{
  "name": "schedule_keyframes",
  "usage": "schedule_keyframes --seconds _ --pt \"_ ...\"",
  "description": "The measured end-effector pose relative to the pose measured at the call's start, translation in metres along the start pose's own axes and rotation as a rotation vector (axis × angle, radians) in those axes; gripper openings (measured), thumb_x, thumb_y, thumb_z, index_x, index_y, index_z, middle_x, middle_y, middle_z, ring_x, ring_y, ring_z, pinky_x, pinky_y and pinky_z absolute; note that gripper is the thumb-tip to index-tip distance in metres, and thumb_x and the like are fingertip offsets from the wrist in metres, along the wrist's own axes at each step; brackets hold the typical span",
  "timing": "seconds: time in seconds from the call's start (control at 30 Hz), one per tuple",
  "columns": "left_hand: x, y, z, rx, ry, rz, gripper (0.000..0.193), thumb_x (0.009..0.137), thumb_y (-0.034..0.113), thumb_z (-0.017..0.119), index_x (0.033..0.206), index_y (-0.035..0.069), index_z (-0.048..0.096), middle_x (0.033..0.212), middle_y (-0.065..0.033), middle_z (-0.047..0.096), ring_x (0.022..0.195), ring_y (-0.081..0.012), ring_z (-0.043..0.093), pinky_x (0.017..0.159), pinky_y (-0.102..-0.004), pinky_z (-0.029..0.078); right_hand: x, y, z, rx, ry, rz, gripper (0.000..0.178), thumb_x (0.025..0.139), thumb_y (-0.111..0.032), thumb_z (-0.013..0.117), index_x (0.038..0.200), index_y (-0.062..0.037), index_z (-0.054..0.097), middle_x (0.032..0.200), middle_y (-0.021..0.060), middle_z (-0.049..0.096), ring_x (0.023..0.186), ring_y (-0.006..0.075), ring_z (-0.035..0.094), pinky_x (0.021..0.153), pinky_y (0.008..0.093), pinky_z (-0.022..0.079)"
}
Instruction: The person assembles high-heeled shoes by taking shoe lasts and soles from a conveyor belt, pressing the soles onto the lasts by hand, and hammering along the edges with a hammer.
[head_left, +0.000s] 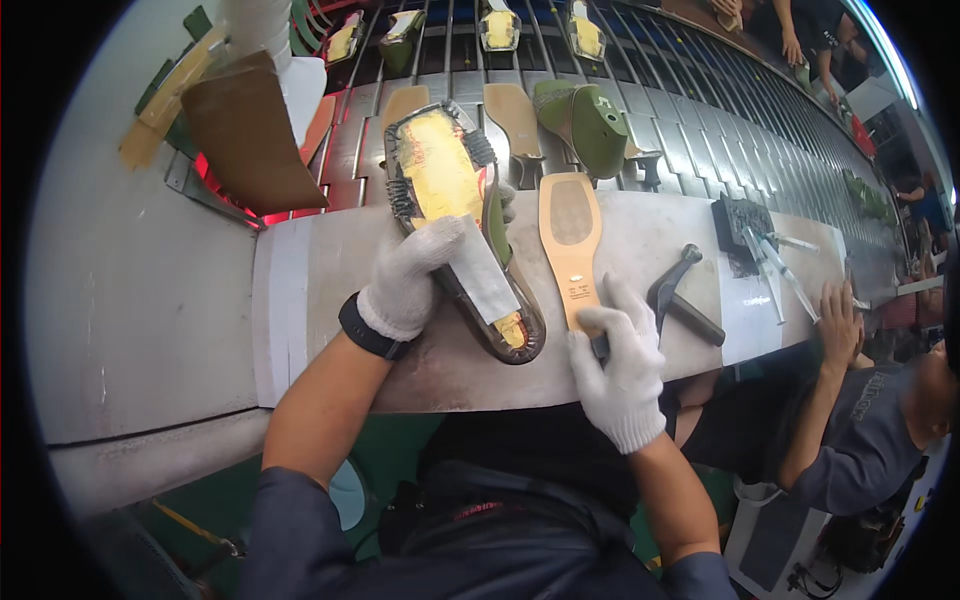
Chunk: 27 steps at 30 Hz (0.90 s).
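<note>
My left hand (415,285), in a white glove, grips a lasted shoe upper (430,170) turned bottom up and tilted over the bench. The upper's underside is yellow, with dark gathered edges at the wider end. A pale grey strip (482,280) lies along its middle, close to my thumb. My right hand (620,375), gloved too, has its curled fingers on the near, narrow end of a tan shoe sole (570,235). That sole lies on the bench with its wide end away from me. The fingertips partly hide its near end.
A hammer (680,300) lies right of the sole. Farther right are a dark block (745,225) and several brush-like tools (785,270). Beyond the bench, a slatted conveyor (690,150) carries soles, a green last (597,130) and lasted uppers. A brown board (250,135) stands left; a co-worker (865,420) sits right.
</note>
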<state>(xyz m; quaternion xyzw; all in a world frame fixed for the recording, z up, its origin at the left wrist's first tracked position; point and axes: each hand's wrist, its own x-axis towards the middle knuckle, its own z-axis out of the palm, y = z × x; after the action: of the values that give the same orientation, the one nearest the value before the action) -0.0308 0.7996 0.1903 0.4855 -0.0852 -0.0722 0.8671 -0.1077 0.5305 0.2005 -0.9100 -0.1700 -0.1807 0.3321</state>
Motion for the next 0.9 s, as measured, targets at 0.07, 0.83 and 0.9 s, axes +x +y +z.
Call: schedule_keyframes --seconds 0.07,0.83,0.9 --pt "-0.003 0.003 -0.002 0.011 0.017 0.004 0.092 0.091 0.05 0.074 0.161 -0.004 0.048 0.151 -0.0203 0.064 0.136 -0.0308 0.066 0.119 -0.0459 0.052 -0.021 -0.009 -0.014 0.163 -0.077 0.145 0.021 0.092 0.002 0.078 0.112 0.0028 0.071 0.153 0.0404 0.059 0.127 0.044 0.07 0.11 0.0457 0.054" --pt "-0.046 0.08 0.089 0.075 -0.088 0.145 0.072 0.095 0.009 0.073 0.162 0.004 0.048 0.148 -0.0285 0.066 0.138 -0.0392 0.067 0.118 -0.0532 0.055 -0.018 -0.1 -0.07 1.052 -0.533 0.547 0.043 0.109 -0.021 0.062 0.13 0.0153 0.069 0.111 0.0225 0.082 0.094 0.0278 0.082 0.087 0.0412 0.068" --pt "-0.06 0.083 0.102 0.034 -0.079 0.099 0.069 0.098 0.014 0.076 0.161 0.002 0.049 0.147 -0.0284 0.067 0.14 -0.039 0.066 0.12 -0.0527 0.054 -0.004 -0.116 -0.072 1.082 -0.526 0.545 0.043 0.109 -0.021 0.063 0.131 0.0153 0.069 0.113 0.0224 0.082 0.095 0.0269 0.082 0.086 0.0401 0.068"
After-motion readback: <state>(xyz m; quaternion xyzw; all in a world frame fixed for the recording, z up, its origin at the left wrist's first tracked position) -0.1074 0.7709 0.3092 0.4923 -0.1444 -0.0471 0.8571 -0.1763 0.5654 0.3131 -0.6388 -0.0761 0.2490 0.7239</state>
